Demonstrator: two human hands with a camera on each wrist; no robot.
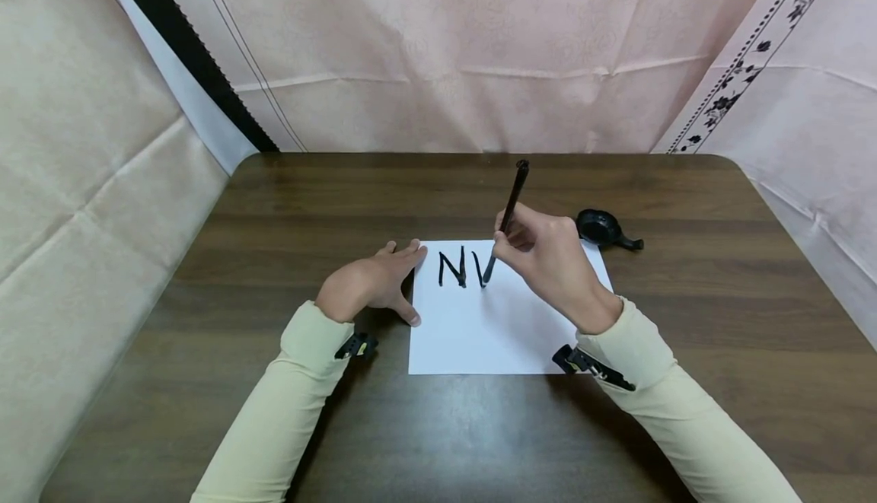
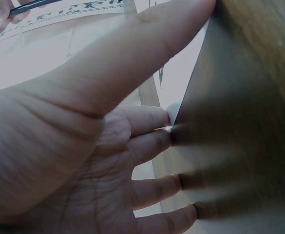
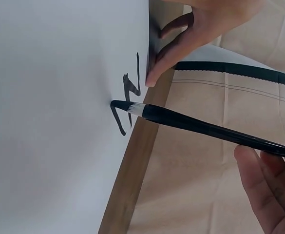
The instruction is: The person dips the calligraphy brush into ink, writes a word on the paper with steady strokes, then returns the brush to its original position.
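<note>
My right hand [image 1: 551, 259] pinches a black ink brush [image 1: 512, 202] by its handle, tilted over a white sheet of paper [image 1: 466, 335]. In the right wrist view the brush's dark, wet tip [image 3: 122, 106] touches the paper at the end of a slanted stroke; white bristles show above the ink. A black letter N [image 1: 452, 269] stands to the left of that stroke. My left hand [image 1: 373, 282] rests at the paper's left edge, fingers spread, with thumb and fingertips touching the edge and the table. In the left wrist view its palm [image 2: 108, 161] holds nothing.
A small black round dish with a short handle [image 1: 599, 227] sits at the paper's upper right corner. All lies on a brown wooden table [image 1: 274, 412]. Pale cloth [image 1: 438, 54] hangs behind the table's far edge.
</note>
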